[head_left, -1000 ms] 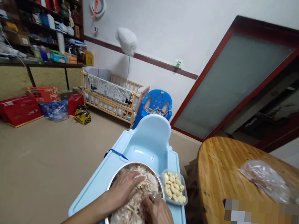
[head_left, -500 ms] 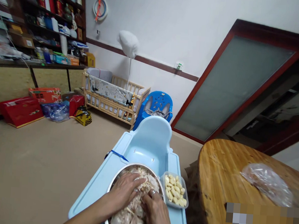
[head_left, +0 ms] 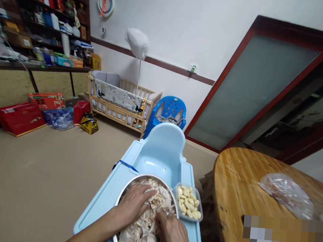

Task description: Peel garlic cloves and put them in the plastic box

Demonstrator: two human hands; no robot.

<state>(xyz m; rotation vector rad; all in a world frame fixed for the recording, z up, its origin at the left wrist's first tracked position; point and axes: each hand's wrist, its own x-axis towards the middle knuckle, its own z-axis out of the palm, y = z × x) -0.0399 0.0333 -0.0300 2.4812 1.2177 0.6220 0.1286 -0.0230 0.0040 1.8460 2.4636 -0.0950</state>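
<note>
A steel bowl [head_left: 125, 191] heaped with garlic skins and bulbs [head_left: 141, 231] stands on the tray of a light blue baby high chair [head_left: 159, 154]. My left hand [head_left: 132, 204] rests on the heap with fingers stretched flat toward the right. My right hand [head_left: 171, 231] is dug into the pile beside it, its fingers curled down among the skins. A small clear plastic tub of peeled garlic cloves [head_left: 188, 207] sits at the bowl's right, a little beyond my right hand.
A round wooden table [head_left: 242, 187] stands to the right with a crumpled plastic bag [head_left: 284, 194] on it. Farther back are a blue plastic chair [head_left: 169, 108], a wooden crib [head_left: 118, 99], red boxes [head_left: 19, 117] on the floor and cluttered shelves [head_left: 40, 22].
My right hand has pushed deeper into the skins, its fingers now buried. My left hand has barely shifted. The view wobbled slightly.
</note>
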